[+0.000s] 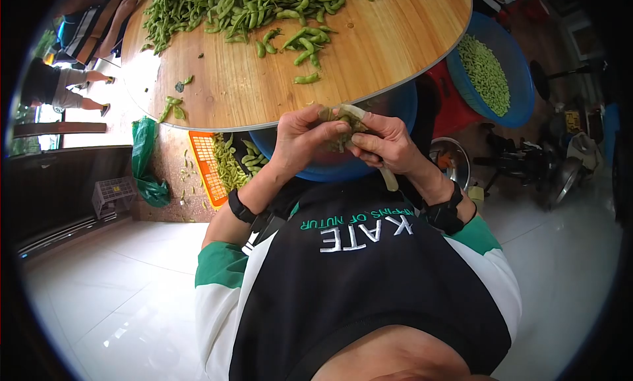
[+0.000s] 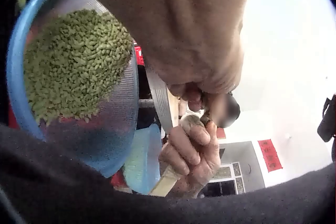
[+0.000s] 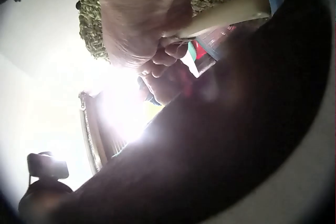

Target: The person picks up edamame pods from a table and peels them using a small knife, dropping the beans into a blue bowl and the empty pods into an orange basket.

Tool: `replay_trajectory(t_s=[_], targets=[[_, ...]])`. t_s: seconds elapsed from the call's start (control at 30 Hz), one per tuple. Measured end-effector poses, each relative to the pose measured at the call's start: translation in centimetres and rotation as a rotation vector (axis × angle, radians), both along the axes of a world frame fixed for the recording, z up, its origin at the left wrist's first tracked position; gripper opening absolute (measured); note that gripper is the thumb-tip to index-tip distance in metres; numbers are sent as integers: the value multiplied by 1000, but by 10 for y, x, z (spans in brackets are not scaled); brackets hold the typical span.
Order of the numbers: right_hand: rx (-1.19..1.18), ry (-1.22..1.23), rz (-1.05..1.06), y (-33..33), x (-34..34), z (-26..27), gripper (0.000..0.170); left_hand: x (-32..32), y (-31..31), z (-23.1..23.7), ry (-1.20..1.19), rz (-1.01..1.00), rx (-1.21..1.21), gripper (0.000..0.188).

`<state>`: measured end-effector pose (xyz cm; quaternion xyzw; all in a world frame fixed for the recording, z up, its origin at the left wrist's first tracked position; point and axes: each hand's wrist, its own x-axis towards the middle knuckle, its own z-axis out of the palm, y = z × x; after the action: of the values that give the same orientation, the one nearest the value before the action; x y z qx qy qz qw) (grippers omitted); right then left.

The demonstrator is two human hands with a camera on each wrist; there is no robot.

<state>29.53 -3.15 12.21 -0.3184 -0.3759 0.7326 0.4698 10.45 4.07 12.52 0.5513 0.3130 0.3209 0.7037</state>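
Both hands meet over the blue basin [image 1: 397,119] at the table's near edge. My left hand [image 1: 304,138] pinches a small pale-green piece [image 1: 344,122] with thumb and fingers; it is too blurred to tell its kind. From the other side my right hand [image 1: 389,144] curls its fingers close against the same piece. A pale, flat strip with a blunt end [image 1: 389,179] sticks out below the right hand, and part of this strip [image 3: 226,16] shows in the right wrist view. In the left wrist view the right hand's fingers [image 2: 181,150] are bent round it.
Green soybean pods [image 1: 244,12] lie heaped on the round wooden table [image 1: 369,51]. Shelled beans [image 1: 484,74] fill part of a blue basin [image 1: 521,94] at the right. An orange basket [image 1: 206,167] with pods stands at the left, beside a green bag [image 1: 146,160].
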Motion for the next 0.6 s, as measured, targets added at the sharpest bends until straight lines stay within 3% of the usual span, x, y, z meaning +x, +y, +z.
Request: replay_trajectory(t_s=[0.1, 0.17, 0.3, 0.37, 0.5, 0.57, 0.6], targets=[[54, -95, -60, 3, -2, 1, 39, 0, 6, 4, -50, -25, -55, 11], [102, -9, -40, 4, -1, 2, 38, -2, 9, 3, -221, -122, -244, 9], [88, 32, 1, 8, 3, -1, 39, 2, 8, -3, -266, -129, -400, 7], [177, -251, -97, 7, 2, 8, 38, 4, 7, -6, -135, -54, -366, 8], [191, -357, -175, 8, -2, -3, 37, 5, 7, -2, 9, -19, -265, 8], [595, -566, -351, 15, -4, -11, 29, 2, 9, -1, 9, -37, -262, 8], [599, -565, -346, 17, -2, -11, 29, 3, 8, -2, 8, -31, -260, 8]])
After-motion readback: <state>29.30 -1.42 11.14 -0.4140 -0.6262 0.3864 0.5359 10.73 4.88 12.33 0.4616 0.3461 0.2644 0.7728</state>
